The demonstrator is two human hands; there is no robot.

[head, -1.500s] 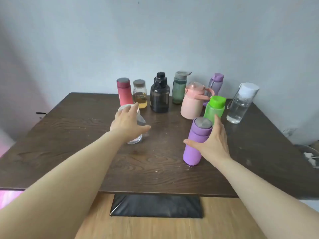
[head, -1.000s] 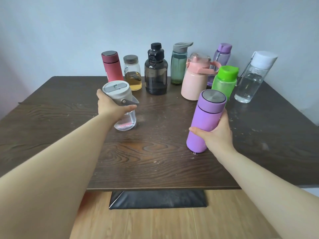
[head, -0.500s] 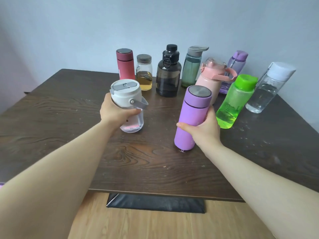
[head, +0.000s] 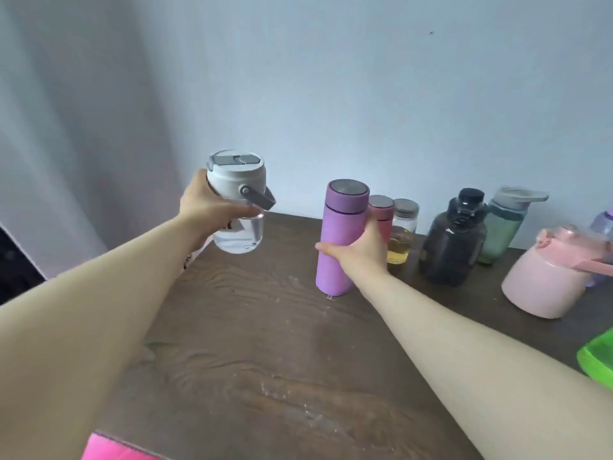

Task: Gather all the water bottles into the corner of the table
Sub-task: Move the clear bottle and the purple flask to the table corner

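Bottles fill both of my hands at this moment: my left hand [head: 212,210] is wrapped around a clear bottle [head: 237,204] with a white lid and a grey carry strap, fingers curled behind it and thumb across the front just below the lid, holding it up above the far left corner of the dark wooden surface [head: 258,353]. It hangs upright or nearly so, its clear lower half showing past my thumb. My right hand [head: 360,250] is closed around the middle of a purple flask [head: 338,237] with a metal top, thumb in front and fingers behind; the flask stands almost upright, and I cannot tell whether its base touches the surface. Just beyond my right hand, partly hidden by it, stand a red flask [head: 381,210] and a glass jar [head: 403,230] with yellowish liquid in the bottom, side by side near the wall. Further to the right of that hand are a dark smoky bottle [head: 454,240] with a black cap, then a green-tinted bottle [head: 504,224] with a grey lid behind it, and a pink jug [head: 550,280] nearer to me. A bright green bottle [head: 597,360] pokes in at the right edge beside my forearm, and a sliver of a pale purple bottle [head: 605,227] shows behind the pink jug.
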